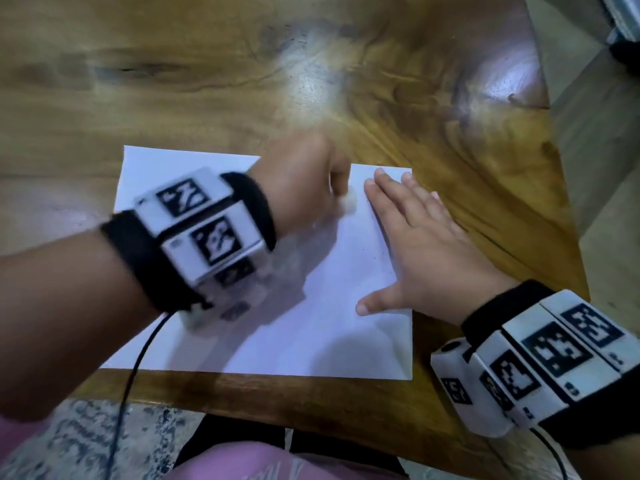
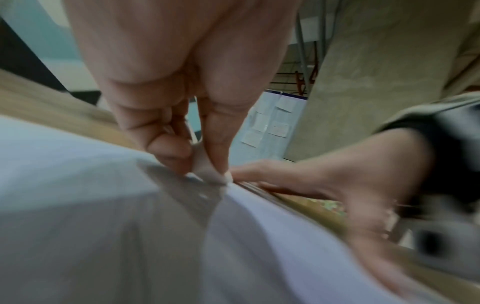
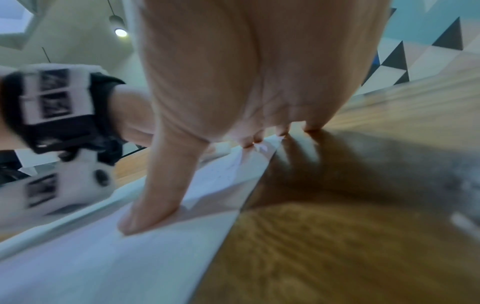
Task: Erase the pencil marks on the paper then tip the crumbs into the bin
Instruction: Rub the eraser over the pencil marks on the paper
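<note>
A white sheet of paper [image 1: 311, 323] lies on the wooden table near its front edge. My left hand [image 1: 304, 181] pinches a small white eraser [image 1: 348, 201] between thumb and fingers and presses it on the paper's upper part; the eraser [image 2: 207, 170] shows between the fingertips in the left wrist view. My right hand [image 1: 422, 244] lies flat with straight, spread fingers on the paper's right edge, thumb [image 3: 145, 211] down on the sheet. A few tiny dark specks [image 1: 375, 254] sit on the paper beside the right hand. No bin is in view.
The wooden table [image 1: 242, 81] stretches far beyond the paper. Its right edge [image 1: 554, 168] drops to a tiled floor. A black cable [image 1: 128, 393] hangs from my left wrist over the front edge. My lap is just below the table.
</note>
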### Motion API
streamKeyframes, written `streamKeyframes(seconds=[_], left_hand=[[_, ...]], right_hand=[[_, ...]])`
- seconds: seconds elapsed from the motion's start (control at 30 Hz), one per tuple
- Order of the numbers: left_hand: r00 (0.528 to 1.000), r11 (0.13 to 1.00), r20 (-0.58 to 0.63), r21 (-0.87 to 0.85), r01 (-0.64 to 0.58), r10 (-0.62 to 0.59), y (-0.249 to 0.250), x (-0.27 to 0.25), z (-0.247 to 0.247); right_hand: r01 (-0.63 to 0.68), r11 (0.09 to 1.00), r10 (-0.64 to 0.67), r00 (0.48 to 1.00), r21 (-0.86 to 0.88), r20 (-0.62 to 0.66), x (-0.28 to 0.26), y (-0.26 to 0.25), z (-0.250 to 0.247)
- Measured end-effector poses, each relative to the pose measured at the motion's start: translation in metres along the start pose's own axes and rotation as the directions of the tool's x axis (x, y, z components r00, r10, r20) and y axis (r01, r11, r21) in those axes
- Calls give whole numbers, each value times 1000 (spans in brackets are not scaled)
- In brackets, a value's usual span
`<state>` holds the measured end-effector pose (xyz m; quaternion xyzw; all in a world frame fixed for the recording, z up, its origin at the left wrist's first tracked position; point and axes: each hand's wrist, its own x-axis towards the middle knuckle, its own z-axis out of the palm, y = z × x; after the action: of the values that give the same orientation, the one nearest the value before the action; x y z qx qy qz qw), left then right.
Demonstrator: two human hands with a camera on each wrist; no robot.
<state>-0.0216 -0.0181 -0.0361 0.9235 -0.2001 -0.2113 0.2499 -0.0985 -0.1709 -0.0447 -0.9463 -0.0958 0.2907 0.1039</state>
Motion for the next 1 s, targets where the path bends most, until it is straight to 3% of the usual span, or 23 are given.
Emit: streamKeyframes(seconds=[0.1,0.23,0.3,0.4,0.5,0.57,0.67,0.73,0.83,0.9,1.0], left_hand=[[988,998,142,6,-65,63,-4,-19,7],[998,1000,-60,21,10,-9,1,14,-7],[997,1000,-71,16,-9,10,2,23,-10],[986,989,113,66,-130,122,-4,-3,1],[958,984,258,89,-155,128,-6,-24,10],[978,990,183,82,-114,97,-2,-12,3],[1000,994,-19,105,-17,19,3,15,-8],[1000,996,4,91,-20,19,0,12,-5],[969,984,200,74,-159,142,-4,-21,9],[950,980,267,68,-187,162,-3,-30,14],[984,982,123,115,-147,132,-2,-6,2]], right_hand=[[4,1000,-4,1000,10,5,0,0,0],[-6,1000,6,1000,6,9,0,-1,0],[-10,1000,10,1000,1,12,0,-2,0],[-7,1000,7,1000,7,9,1,-2,-1],[-8,1000,7,1000,20,13,0,-3,-2],[-12,1000,11,1000,29,16,-1,-4,-2],[-13,1000,12,1000,14,17,-1,-5,-2],[-12,1000,12,1000,10,28,-1,-5,-2],[-7,1000,7,1000,18,25,0,-4,-2],[-11,1000,10,1000,23,27,0,-4,-2],[-22,999,21,999,32,30,1,-6,-2]])
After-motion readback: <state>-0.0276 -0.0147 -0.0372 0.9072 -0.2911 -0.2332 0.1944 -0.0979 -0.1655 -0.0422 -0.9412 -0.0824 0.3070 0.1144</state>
